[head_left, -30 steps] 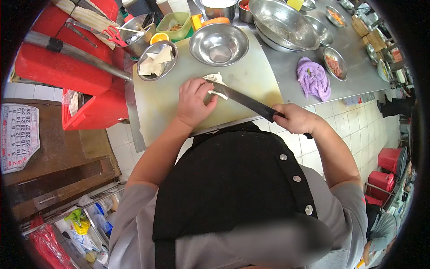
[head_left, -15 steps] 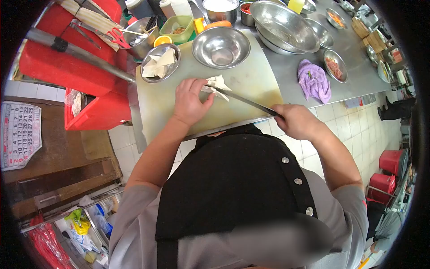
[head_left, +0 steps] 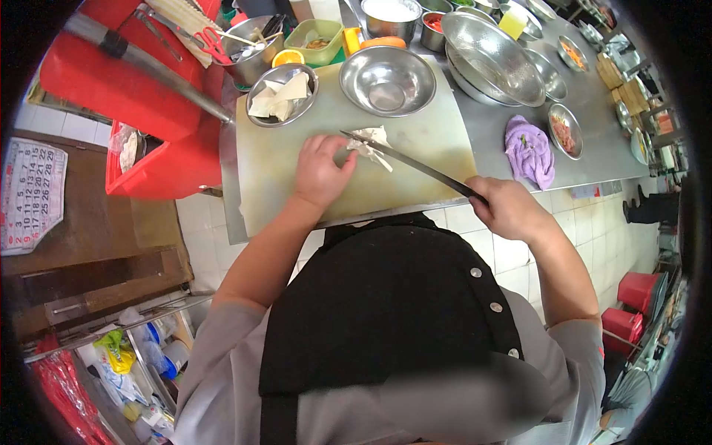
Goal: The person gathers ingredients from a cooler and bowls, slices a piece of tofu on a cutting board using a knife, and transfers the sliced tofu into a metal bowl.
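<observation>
My right hand (head_left: 506, 208) is closed round the handle of a long knife (head_left: 423, 169). The blade slants up and left over the cutting board (head_left: 282, 178), its tip by some white sliced food (head_left: 374, 139). Just left of the food, my left hand (head_left: 324, 169) rests low over the board with thumb and fingers apart and nothing seen between them. An empty steel bowl (head_left: 388, 81) stands at the board's back edge. To its left a smaller steel bowl (head_left: 310, 105) holds white flat pieces (head_left: 280, 98).
A purple cloth (head_left: 528, 152) lies right of the board. Behind it stand a large steel strainer (head_left: 493, 59) and a bowl of pinkish food (head_left: 565, 132). A pot with red scissors (head_left: 213, 46) and a green container (head_left: 315, 41) stand at the back left. A metal pole (head_left: 163, 74) slants at left.
The white food has come away from my left fingers and lies by the knife. My left thumb and fingers have parted. The whole view has shifted slightly.
</observation>
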`<action>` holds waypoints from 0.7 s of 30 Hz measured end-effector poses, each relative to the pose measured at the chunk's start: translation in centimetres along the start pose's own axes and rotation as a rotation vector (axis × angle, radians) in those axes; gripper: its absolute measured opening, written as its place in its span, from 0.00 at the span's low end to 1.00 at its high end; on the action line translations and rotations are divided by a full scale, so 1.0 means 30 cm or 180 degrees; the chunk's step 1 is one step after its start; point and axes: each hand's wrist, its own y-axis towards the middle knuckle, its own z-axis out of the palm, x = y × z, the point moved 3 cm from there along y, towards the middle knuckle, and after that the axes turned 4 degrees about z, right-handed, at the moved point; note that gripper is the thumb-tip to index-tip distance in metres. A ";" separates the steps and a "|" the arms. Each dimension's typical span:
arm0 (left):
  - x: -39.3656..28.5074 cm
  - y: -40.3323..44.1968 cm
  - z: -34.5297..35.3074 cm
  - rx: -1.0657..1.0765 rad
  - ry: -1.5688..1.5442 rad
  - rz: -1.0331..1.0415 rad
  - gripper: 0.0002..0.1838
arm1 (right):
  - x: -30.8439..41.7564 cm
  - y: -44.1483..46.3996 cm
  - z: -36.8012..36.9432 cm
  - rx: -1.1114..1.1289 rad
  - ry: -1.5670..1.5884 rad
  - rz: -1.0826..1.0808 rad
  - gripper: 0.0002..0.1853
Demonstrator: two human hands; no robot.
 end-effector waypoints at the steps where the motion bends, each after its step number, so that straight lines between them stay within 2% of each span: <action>1: 0.001 0.000 0.003 0.0005 -0.0036 -0.0009 0.13 | -0.003 -0.002 -0.002 -0.0014 -0.0013 -0.0014 0.10; 21: 0.005 0.006 0.015 -0.0017 -0.0149 0.0243 0.10 | -0.016 0.007 0.005 0.0265 -0.0084 -0.0005 0.09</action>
